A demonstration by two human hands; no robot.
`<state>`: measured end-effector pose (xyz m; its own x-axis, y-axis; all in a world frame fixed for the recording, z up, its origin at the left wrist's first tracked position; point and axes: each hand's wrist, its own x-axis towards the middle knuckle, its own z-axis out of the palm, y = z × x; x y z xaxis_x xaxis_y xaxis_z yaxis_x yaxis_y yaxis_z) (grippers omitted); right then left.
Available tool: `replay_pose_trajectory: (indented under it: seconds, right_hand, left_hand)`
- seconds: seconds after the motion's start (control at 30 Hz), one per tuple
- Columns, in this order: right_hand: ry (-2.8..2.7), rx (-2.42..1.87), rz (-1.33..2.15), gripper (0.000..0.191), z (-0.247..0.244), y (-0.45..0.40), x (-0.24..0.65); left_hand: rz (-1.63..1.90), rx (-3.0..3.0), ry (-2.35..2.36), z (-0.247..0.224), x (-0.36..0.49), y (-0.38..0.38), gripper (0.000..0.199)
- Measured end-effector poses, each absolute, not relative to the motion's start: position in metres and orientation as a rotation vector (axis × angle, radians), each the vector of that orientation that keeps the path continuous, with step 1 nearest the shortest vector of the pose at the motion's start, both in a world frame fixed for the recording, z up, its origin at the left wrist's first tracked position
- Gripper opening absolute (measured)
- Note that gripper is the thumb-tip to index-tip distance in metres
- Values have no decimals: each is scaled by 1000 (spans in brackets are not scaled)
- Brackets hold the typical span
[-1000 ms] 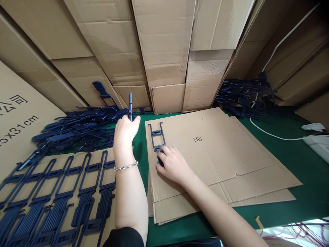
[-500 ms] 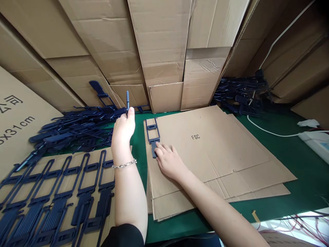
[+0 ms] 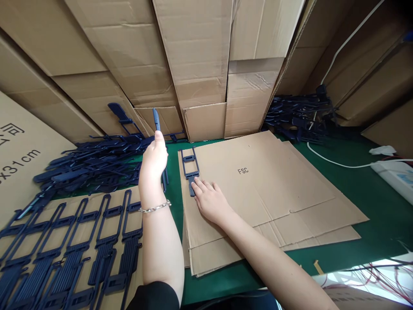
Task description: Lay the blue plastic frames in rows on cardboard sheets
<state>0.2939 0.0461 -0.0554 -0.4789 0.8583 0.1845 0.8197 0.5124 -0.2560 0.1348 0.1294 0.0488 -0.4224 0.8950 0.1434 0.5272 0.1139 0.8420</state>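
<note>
My left hand (image 3: 154, 159) is closed around a dark blue plastic frame piece (image 3: 156, 119), raised in front of the boxes. Its flat end sticks up above my thumb and another part shows below the hand; the middle is hidden by the fingers. My right hand (image 3: 211, 201) lies flat on a cardboard sheet (image 3: 258, 189), fingers stretched out. Its fingertips touch the ribbed end of a similar blue frame piece (image 3: 190, 163) lying at the sheet's left edge. To the left of my left hand is a tangled pile of blue frame pieces (image 3: 87, 161).
Several frame pieces (image 3: 75, 247) lie in a row on cardboard at the lower left. Another pile (image 3: 300, 116) sits at the back right, beside a white cable (image 3: 335, 161). Cardboard boxes (image 3: 196, 51) wall off the back of the green table (image 3: 222, 284).
The frame piece in my left hand has turned, so its flat end shows broader and a lower part now appears beside the wrist. My right hand stays on the other piece. The view has shifted slightly.
</note>
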Motion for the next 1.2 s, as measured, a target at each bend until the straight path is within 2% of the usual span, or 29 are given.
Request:
replay_pose_trajectory:
  seconds: [0.17, 0.4, 0.6, 0.77, 0.87, 0.97, 1.07, 1.2]
  right_hand:
    - [-2420, -1447, 268, 46, -53, 46, 296]
    - [-2142, -1481, 547, 58, -38, 52, 309]
    - [-1663, -1503, 337, 64, -35, 70, 334]
    - [-1647, -1565, 142, 70, -32, 74, 347]
    - [-1692, -1648, 50, 71, -28, 71, 348]
    - [-1788, -1681, -46, 59, -23, 65, 347]
    - [-1904, -1636, -109, 37, -20, 61, 346]
    - [-2034, -1533, 3, 17, -18, 61, 348]
  left_hand:
    - [1297, 1264, 1829, 47, 140, 133, 72]
    - [1184, 1100, 1205, 61, 166, 124, 71]
    - [876, 1123, 1084, 57, 182, 120, 66]
    - [584, 1277, 1043, 53, 191, 113, 45]
    - [416, 1408, 1039, 55, 198, 107, 40]
    - [285, 1472, 1033, 56, 203, 106, 40]
    - [202, 1503, 995, 56, 205, 107, 38]
    - [201, 1494, 968, 57, 197, 109, 33]
